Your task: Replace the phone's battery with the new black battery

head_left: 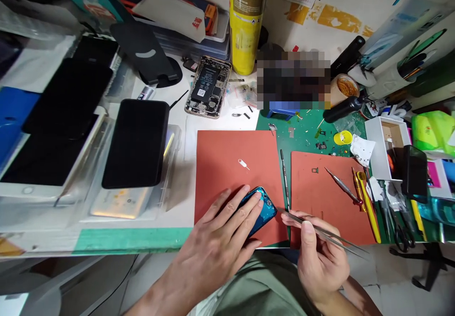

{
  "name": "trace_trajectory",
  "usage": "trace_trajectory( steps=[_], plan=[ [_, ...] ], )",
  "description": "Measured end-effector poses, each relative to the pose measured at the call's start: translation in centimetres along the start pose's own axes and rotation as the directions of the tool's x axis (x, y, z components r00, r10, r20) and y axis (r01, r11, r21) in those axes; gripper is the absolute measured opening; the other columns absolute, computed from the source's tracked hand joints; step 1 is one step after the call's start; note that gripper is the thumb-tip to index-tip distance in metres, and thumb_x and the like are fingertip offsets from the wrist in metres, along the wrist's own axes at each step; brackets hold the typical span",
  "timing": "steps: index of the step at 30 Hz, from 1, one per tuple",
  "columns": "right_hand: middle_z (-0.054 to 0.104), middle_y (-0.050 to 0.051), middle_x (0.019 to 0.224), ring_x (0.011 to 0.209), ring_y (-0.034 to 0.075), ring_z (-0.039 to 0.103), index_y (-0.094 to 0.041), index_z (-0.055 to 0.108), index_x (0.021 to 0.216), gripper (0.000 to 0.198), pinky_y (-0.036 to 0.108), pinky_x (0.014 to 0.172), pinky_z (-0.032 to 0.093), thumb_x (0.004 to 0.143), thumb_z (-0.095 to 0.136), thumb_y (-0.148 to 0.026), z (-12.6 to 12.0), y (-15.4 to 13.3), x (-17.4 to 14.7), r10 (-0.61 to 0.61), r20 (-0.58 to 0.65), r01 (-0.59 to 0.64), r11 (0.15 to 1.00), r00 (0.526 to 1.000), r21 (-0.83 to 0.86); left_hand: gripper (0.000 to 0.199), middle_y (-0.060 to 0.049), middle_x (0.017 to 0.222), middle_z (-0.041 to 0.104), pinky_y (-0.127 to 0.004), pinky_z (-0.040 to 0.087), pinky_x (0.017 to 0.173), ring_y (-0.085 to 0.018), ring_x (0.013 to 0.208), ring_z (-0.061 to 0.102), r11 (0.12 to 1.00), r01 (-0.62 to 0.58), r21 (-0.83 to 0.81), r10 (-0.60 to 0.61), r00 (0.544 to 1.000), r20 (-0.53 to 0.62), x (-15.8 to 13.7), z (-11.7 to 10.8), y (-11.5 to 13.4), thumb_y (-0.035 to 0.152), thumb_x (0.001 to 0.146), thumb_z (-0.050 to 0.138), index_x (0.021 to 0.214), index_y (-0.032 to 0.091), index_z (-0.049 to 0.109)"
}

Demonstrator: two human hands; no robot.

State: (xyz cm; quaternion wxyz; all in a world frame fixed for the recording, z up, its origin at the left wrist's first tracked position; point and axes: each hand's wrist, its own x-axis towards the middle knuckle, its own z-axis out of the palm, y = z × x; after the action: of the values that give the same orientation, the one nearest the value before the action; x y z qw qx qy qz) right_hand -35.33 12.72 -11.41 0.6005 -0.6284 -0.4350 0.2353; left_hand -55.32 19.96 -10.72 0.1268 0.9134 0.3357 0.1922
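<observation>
A small blue phone (265,214) lies at an angle on the red-brown mat (227,140), partly hidden under my left hand (216,233). The stretched fingers of that hand press across its blue surface, and the thumb rests by its near edge. My right hand (322,254) pinches a pair of metal tweezers (329,235) between thumb and fingers. The tips of the tweezers reach the phone's right corner; whether they touch it I cannot tell. Farther up the same mat lies a SIM eject pin (243,164).
A second red-brown mat (320,193) holds a precision screwdriver (343,185). A metal pry tool (285,178) lies between the mats. An opened phone (208,86) sits behind; a black-screened phone (137,143) rests on plastic boxes at left. Scissors (401,230) lie at far right.
</observation>
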Motion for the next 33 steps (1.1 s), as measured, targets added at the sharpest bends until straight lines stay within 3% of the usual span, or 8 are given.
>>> trace_trajectory(
  steps=[6, 11, 19, 24, 29, 33],
  plan=[
    [0.084, 0.006, 0.112, 0.089, 0.023, 0.087, -0.019, 0.072, 0.12, 0.021, 0.039, 0.082, 0.075, 0.105, 0.064, -0.007, 0.7, 0.8, -0.6, -0.038, -0.02, 0.037, 0.999, 0.999, -0.013, 0.062, -0.009, 0.168, 0.052, -0.046, 0.024, 0.137, -0.03, 0.157, 0.047, 1.0, -0.022, 0.002, 0.022, 1.0, 0.019, 0.1, 0.5, -0.6, 0.043, 0.109, 0.06, 0.159, 0.007, 0.052],
    [0.084, 0.008, 0.104, 0.093, 0.025, 0.086, -0.017, 0.073, 0.113, 0.013, 0.042, 0.081, 0.075, 0.102, 0.07, -0.011, 0.7, 1.3, -0.9, -0.036, -0.079, 0.028, 0.994, 0.996, -0.102, 0.061, -0.014, 0.167, 0.053, -0.041, 0.026, 0.135, -0.028, 0.155, 0.049, 0.998, -0.003, 0.066, 0.001, 1.0, 0.028, -0.2, 0.9, -0.2, 0.04, 0.112, 0.055, 0.16, 0.004, 0.049],
    [0.084, 0.007, 0.107, 0.091, 0.027, 0.086, -0.018, 0.073, 0.116, 0.017, 0.047, 0.081, 0.076, 0.104, 0.066, -0.008, 1.0, 1.0, -0.5, 0.007, -0.085, -0.008, 1.0, 0.996, -0.011, 0.06, -0.015, 0.165, 0.055, -0.041, 0.024, 0.135, -0.03, 0.153, 0.051, 0.989, -0.005, 0.148, 0.002, 1.0, 0.019, -0.7, 1.0, 0.3, 0.036, 0.111, 0.057, 0.158, 0.0, 0.051],
    [0.085, 0.007, 0.107, 0.089, 0.026, 0.087, -0.018, 0.074, 0.117, 0.019, 0.043, 0.081, 0.075, 0.104, 0.066, -0.007, 1.0, 0.5, -0.1, 0.009, -0.06, -0.009, 1.0, 0.998, -0.004, 0.058, -0.015, 0.165, 0.055, -0.042, 0.03, 0.132, -0.031, 0.156, 0.048, 0.992, -0.023, 0.122, 0.019, 0.999, 0.027, -0.5, 1.0, 0.0, 0.037, 0.111, 0.057, 0.157, 0.002, 0.053],
    [0.084, 0.008, 0.105, 0.089, 0.026, 0.086, -0.017, 0.075, 0.114, 0.017, 0.043, 0.08, 0.076, 0.102, 0.068, -0.008, 1.2, 0.1, 0.6, -0.026, -0.04, 0.022, 0.994, 0.999, -0.104, 0.057, -0.017, 0.162, 0.058, -0.046, 0.033, 0.131, -0.035, 0.153, 0.052, 0.991, -0.055, 0.119, 0.06, 0.998, -0.037, -0.6, 1.1, -0.1, 0.034, 0.109, 0.062, 0.155, 0.0, 0.055],
    [0.084, 0.008, 0.105, 0.09, 0.026, 0.086, -0.018, 0.075, 0.114, 0.018, 0.042, 0.081, 0.076, 0.102, 0.068, -0.007, 1.8, 0.1, 1.3, -0.058, -0.001, 0.057, 0.987, 0.998, -0.149, 0.055, -0.017, 0.162, 0.058, -0.045, 0.034, 0.131, -0.033, 0.152, 0.054, 0.989, -0.061, 0.132, 0.064, 0.998, -0.015, -0.6, 0.8, -0.1, 0.031, 0.109, 0.062, 0.155, 0.001, 0.056]
  ],
)
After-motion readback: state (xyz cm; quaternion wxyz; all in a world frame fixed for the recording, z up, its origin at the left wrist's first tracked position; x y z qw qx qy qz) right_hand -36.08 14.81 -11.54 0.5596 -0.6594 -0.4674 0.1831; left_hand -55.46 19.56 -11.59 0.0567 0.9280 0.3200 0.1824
